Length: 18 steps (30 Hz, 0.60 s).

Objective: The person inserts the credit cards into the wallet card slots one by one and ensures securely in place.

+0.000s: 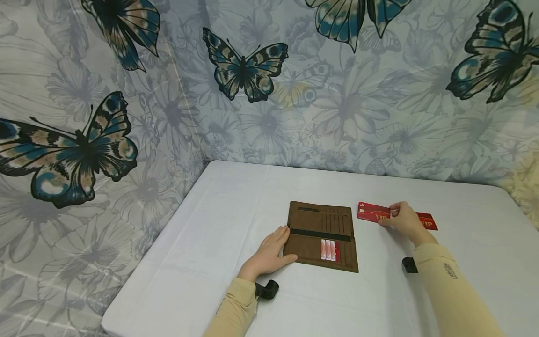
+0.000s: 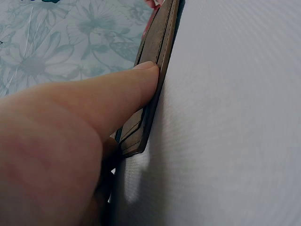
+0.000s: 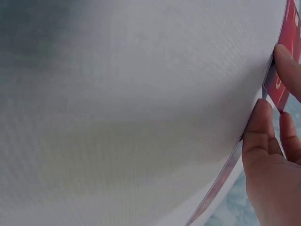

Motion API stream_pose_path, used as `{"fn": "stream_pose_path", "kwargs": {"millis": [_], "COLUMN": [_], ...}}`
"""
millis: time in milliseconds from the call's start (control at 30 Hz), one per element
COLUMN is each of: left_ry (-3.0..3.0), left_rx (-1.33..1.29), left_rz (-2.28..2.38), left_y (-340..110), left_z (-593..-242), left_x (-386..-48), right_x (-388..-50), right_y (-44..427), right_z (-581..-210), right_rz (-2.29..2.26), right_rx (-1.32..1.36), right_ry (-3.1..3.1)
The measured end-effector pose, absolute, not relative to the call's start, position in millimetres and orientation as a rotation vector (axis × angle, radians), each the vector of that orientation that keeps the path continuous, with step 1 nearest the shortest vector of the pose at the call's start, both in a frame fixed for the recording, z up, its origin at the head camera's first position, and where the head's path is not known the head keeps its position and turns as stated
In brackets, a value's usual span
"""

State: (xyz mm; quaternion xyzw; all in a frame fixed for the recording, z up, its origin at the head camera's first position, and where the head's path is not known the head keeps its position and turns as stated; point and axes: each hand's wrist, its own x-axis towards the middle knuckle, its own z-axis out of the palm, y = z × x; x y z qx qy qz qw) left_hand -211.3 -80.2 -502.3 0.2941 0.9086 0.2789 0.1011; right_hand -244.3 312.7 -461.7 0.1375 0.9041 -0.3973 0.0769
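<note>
Brown wallet [image 1: 303,219]: just one, lying open on the white table [image 1: 337,304], two panels facing up.
Left hand [image 1: 269,250]: straight and relaxed, not clutching; I'm resting fingers along the wallet's left edge and thumbing its near corner, I guess so it isn't sliding on me.
Right hand [image 1: 406,222]: pinching the left red VIP card [image 1: 370,212] near its right end, just right of the wallet, probably leaving the other end free.
Second VIP card [image 1: 428,221]: partly hiding behind my hand, so I'm counting two loose.
Lower panel [image 1: 309,250]: showing three pale strips [image 1: 328,250] beside some red.
Butterflies [image 1: 243,68]: five showing behind, lol.
</note>
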Motion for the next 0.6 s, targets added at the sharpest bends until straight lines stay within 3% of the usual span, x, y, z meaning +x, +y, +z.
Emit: {"fn": "stream_pose_path", "kwargs": {"millis": [600], "left_ry": [2.680], "left_rx": [0.875], "left_rz": [0.840], "left_y": [-80.6], "left_z": [-502.3], "left_x": [-211.2], "right_x": [-238.2], "right_y": [315.3], "right_z": [-466.4], "right_rz": [-1.357], "right_rx": [0.359], "right_ry": [2.816]}}
